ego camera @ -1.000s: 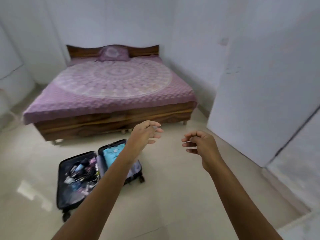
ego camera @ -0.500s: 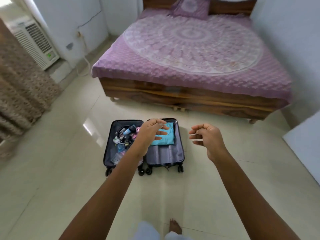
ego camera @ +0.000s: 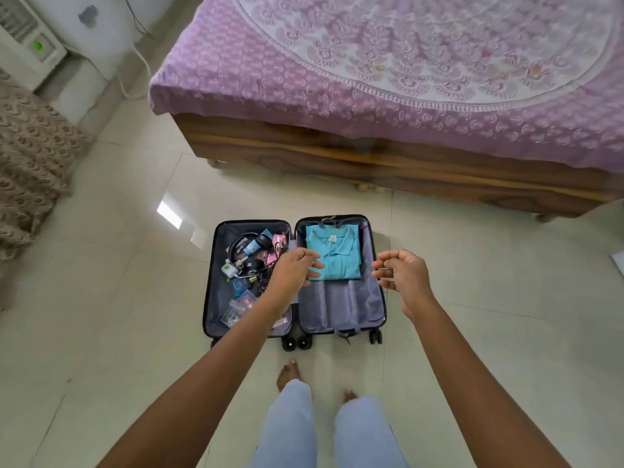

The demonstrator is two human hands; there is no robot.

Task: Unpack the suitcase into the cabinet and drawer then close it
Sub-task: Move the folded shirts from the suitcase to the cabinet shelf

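A dark suitcase (ego camera: 341, 309) lies wide open on the floor in front of my feet. Its right half holds a folded turquoise polo shirt (ego camera: 337, 255). The left half holds black headphones (ego camera: 243, 248), cables, a white charger (ego camera: 229, 269) and several small packets. My left hand (ego camera: 293, 268) hovers over the hinge, fingers loosely curled and empty. My right hand (ego camera: 401, 270) hovers over the suitcase's right edge, also loosely curled and empty. Neither hand touches anything.
A wooden bed (ego camera: 371, 160) with a purple patterned cover (ego camera: 405, 69) stands just beyond the suitcase. A brown curtain (ego camera: 30, 157) hangs at the left, with a white air cooler (ego camera: 27, 42) behind it. Pale floor tiles surround the suitcase.
The view has swung left and down and come closer, so the suitcase now lies straight ahead under both hands. The hands stay raised, loosely curled and empty.
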